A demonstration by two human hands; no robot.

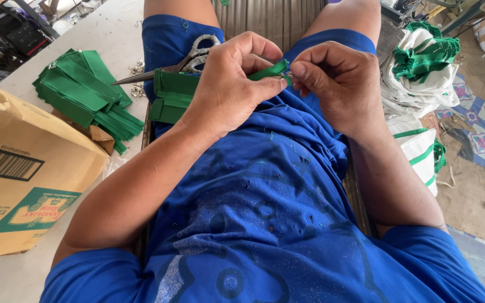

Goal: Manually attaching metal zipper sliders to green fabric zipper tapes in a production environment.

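A narrow green fabric strip (269,71) is pinched between the fingers of my left hand (232,78) over my lap. My right hand (332,78) meets it at the strip's right end, fingers closed on that end and on a small metal piece (288,74) that is mostly hidden. More folded green strips (170,95) lie on my left thigh under my left hand. Metal scissors (189,59) rest on that thigh, blades pointing left.
A pile of green strips (85,92) lies on the pale table (108,33) at left, beside small metal bits (137,78). A cardboard box (23,174) stands at the near left. White and green cloth items (419,73) are heaped at right on the floor.
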